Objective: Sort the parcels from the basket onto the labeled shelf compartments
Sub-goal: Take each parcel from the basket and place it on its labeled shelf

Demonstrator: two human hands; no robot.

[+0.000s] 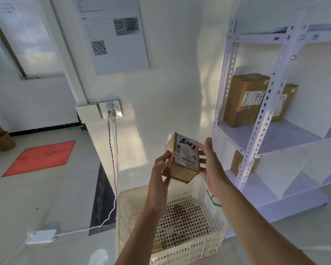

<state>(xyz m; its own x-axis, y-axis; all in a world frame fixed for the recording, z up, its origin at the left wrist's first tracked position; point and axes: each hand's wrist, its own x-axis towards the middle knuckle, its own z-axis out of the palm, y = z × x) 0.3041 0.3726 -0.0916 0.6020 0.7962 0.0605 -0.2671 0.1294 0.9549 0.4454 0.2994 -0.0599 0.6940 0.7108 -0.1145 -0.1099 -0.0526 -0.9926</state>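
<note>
I hold a small brown cardboard parcel (182,157) with a white barcode label and black handwriting above the cream perforated basket (128,217). My left hand (160,171) grips its left side and my right hand (208,161) holds its right side. The basket floor below looks bare apart from dark stains. To the right stands the white metal shelf (264,115). Two brown boxes (245,98) sit on its middle level, and another small box (237,162) sits on the level below.
A wall socket (111,108) with a red-blue twisted cable and a white cable leads to a white adapter (41,236) on the floor. A red floor mat (40,157) and a brown bin (2,140) lie left. A poster with a QR code hangs on the wall.
</note>
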